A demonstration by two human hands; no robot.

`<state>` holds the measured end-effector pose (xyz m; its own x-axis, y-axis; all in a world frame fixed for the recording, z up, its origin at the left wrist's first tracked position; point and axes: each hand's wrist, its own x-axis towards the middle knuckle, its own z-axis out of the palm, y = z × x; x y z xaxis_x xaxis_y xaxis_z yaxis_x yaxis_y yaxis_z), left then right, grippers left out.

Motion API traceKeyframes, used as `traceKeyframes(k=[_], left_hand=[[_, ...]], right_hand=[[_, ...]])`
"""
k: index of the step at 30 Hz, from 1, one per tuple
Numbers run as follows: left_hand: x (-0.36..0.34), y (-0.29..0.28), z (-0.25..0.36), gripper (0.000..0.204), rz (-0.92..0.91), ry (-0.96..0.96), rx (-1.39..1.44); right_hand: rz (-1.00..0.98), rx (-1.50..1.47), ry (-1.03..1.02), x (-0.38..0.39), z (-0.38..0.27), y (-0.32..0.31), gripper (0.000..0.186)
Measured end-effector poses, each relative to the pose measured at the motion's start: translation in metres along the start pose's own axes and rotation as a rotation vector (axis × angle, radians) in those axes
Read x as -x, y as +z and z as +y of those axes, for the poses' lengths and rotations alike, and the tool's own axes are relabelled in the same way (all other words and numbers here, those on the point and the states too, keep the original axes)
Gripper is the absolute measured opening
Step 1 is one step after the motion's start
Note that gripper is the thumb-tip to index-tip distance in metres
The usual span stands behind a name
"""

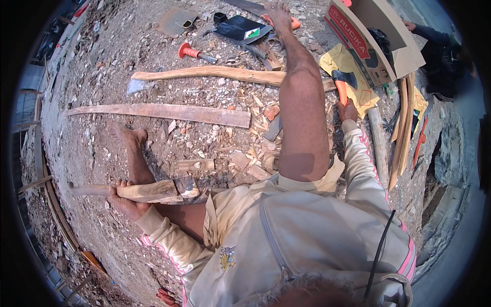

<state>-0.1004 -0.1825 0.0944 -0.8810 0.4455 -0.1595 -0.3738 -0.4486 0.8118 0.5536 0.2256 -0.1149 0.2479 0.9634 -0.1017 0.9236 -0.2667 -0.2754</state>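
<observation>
- L hand [124,200]: arm bent, sleeve down by the L thigh; fingers wrapped tight round a rough-hewn wood billet [137,191], thumb on top.
- Billet: pale, bark-free, chopped facets at its R end, tapers to a thin end pointing L. Lies roughly level across the L shin, just above the dirt.
- R hand [347,111]: arm stretched fwd along the R leg, fingers closed on the orange handle of a hatchet [341,85].
- Hatchet: dark head pointing away from the person, lying on a yellow sheet [353,77] beside the R knee, next to a cardboard box [388,36].
- Person seated on the ground, both legs out, barefoot.
- Count, wood: 1 billet in hand, 1 long flat plank [163,112], 1 longer roughed-out shaft [215,74] beyond it, 2–3 curved strips [404,128] at R; exact no. can't tell.
- Tools: 1 hatchet, 1 orange-grip tool [194,52] on the dirt farther out.
- Wood chips [245,153] scattered btwn the legs, too many to count.
- 2nd person [440,56] at top R, dark clothing, well apart.
</observation>
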Motion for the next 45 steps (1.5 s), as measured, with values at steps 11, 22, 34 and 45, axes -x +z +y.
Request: traceKeyframes(k=[11, 22, 34, 45], left_hand=[[0.046, 0.056, -0.031, 0.032, 0.138, 0.306, 0.145], [0.088, 0.101, -0.053, 0.042, 0.146, 0.311, 0.001], [0.099, 0.177, 0.02, 0.06, -0.938, 0.92, -1.538], [0.086, 0.206, 0.022, 0.066, -1.116, 0.091, -2.094]], right_hand=[[0.026, -0.862, -0.652, 0.09, -0.208, -0.223, 0.035], [-0.615, -0.461, -1.563, 0.306, -0.323, -0.087, 0.079], [-0.73, -0.613, -1.328, 0.235, -0.31, -0.127, 0.057], [-0.692, -0.516, -1.408, 0.115, -0.415, -0.083, 0.063]])
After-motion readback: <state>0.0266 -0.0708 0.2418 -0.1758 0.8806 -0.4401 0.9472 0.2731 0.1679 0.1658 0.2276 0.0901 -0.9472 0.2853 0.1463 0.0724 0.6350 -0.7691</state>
